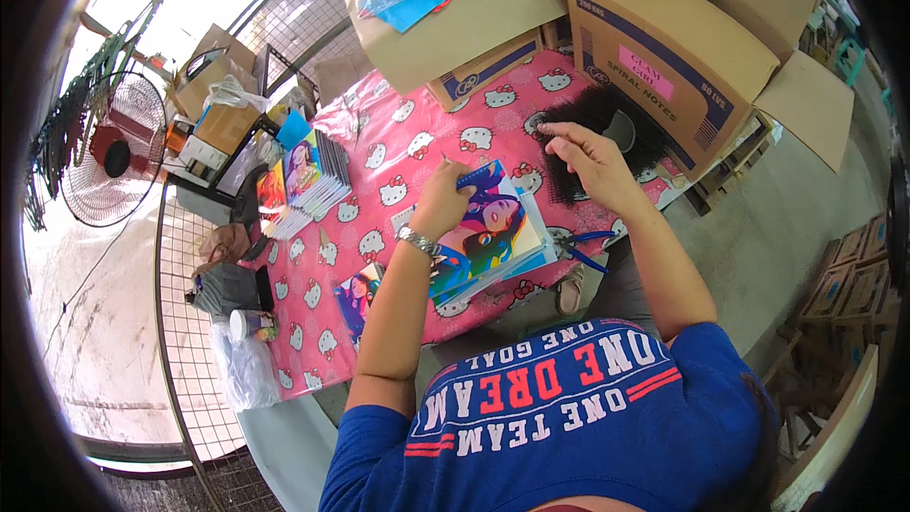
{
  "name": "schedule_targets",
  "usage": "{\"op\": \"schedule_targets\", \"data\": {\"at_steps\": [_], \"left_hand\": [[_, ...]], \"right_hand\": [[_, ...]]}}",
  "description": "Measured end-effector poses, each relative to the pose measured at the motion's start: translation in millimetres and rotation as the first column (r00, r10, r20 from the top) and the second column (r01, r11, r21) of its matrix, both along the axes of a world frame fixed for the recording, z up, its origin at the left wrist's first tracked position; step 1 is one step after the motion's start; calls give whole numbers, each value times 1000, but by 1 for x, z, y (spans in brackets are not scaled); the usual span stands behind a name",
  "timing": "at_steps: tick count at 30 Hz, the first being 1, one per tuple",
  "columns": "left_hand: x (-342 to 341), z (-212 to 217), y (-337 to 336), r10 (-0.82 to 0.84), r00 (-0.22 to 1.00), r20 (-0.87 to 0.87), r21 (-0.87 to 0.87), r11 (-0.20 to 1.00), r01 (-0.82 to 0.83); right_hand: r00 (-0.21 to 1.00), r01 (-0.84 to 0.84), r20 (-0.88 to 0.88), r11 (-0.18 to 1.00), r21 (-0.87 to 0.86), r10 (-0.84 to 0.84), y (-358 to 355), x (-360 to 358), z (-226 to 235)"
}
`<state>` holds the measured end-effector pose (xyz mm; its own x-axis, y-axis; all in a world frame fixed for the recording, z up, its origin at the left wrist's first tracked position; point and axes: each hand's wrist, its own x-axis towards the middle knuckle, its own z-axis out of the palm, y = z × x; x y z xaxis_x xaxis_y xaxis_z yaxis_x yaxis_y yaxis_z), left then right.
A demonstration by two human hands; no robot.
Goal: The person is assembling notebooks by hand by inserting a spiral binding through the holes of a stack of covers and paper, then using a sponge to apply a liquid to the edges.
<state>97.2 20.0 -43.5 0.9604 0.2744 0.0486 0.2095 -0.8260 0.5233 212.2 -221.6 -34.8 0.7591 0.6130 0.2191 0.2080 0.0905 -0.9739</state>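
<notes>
My left hand, with a watch on its wrist, is closed at the upper left corner of a stack of colourful notebooks. A small pale tip pokes out above its fingers; what they hold I cannot make out. The top cover carries a bright painted figure and a row of holes along its upper edge. My right hand hovers by a heap of thin black spiral coils, its fingers loosely apart; no coil shows clearly in them. Blue-handled pliers lie at the right side of the stack.
Piled notebooks stand at the table's left, and another notebook lies near my left forearm. A large open carton rises at the back right. Pink patterned cloth covers the table. A fan stands far left.
</notes>
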Motion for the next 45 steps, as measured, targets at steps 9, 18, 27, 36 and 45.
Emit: {"op": "schedule_targets", "data": {"at_steps": [9,18,27,36,45], "left_hand": [[8,-21,23,88,994,-58,-395,913,-103],[-49,88,1,82,950,301,-186,982,-26],[-80,79,-77,-122,904,410,417,907,-66],[-59,92,-52,-236,886,400,299,947,117],[-59,91,-51,-269,863,427,269,949,163]], "right_hand": [[995,-62,65,988,-142,71,7,-8,0],[987,-94,128,995,10,92,-7,-15,13],[954,-127,289,981,149,80,10,-107,-3],[834,-142,521,983,-114,181,5,-31,51],[694,-258,650,950,-176,309,8,-21,59]]}}
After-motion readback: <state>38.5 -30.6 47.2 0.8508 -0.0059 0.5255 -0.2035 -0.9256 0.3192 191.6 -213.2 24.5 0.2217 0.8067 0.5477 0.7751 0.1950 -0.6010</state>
